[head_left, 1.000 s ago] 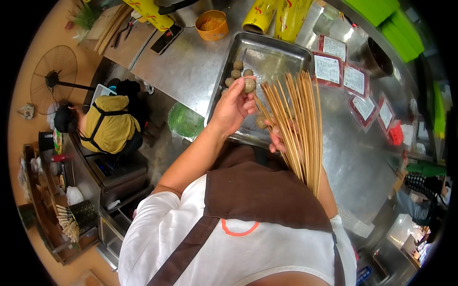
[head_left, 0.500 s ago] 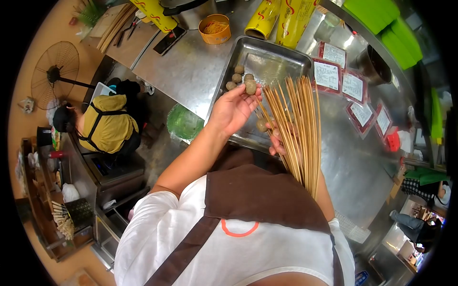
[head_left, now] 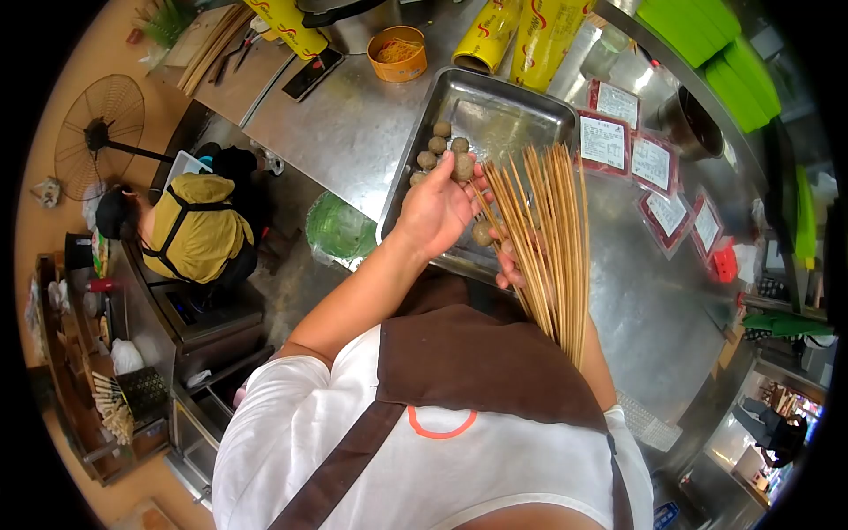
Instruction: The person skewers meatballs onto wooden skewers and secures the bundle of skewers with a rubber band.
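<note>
My left hand (head_left: 435, 208), palm up over the tray, pinches a grey-brown meatball (head_left: 463, 167) between thumb and fingers. A thick bundle of thin bamboo skewers (head_left: 552, 247) is in my right hand (head_left: 510, 263), mostly hidden behind them. By the right fingers sits a second meatball (head_left: 482, 232); it seems to be on a skewer, though the contact is hard to make out. Several loose meatballs (head_left: 437, 145) lie in the left part of the metal tray (head_left: 521, 110), just beyond my left hand.
Labelled red packets (head_left: 605, 141) lie right of the tray. Yellow film rolls (head_left: 488, 35), an orange tub (head_left: 397, 55) and a phone (head_left: 314, 74) are at the back. A green bag (head_left: 340, 227) is left of the table. A person in a yellow shirt (head_left: 201, 230) is further left.
My left thumb and fingers have shifted slightly round the held meatball, which has moved a little lower. The skewer bundle has barely moved.
</note>
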`<state>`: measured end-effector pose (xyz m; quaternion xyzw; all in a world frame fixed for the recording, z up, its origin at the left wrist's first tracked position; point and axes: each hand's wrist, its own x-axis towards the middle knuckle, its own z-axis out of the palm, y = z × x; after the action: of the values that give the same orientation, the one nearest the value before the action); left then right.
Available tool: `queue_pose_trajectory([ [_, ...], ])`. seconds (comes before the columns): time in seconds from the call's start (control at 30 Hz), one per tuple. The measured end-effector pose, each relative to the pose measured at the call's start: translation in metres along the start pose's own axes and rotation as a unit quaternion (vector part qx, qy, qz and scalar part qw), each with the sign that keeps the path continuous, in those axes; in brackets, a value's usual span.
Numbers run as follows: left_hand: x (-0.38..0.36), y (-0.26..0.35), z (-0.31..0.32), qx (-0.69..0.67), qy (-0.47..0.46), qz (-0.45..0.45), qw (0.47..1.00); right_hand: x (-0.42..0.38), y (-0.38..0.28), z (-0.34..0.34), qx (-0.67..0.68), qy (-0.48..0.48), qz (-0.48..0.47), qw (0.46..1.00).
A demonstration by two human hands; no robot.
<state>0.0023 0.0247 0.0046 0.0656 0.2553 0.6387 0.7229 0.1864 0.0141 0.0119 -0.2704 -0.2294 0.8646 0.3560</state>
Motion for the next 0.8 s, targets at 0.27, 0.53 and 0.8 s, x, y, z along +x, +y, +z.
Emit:
queue_pose_trajectory([
  [0.27,0.001,-0.007,-0.001,0.071,-0.008,0.02,0.997,-0.003,0.0,0.003,0.015,0.003,0.022,1.0],
  [0.53,0.002,-0.018,0.001,0.142,-0.002,0.098,0.985,0.004,0.003,-0.018,0.073,-0.084,0.093,0.989],
  [0.8,0.0,-0.022,0.006,0.152,-0.007,0.101,0.983,0.004,0.003,-0.024,0.089,-0.089,0.095,0.988],
])
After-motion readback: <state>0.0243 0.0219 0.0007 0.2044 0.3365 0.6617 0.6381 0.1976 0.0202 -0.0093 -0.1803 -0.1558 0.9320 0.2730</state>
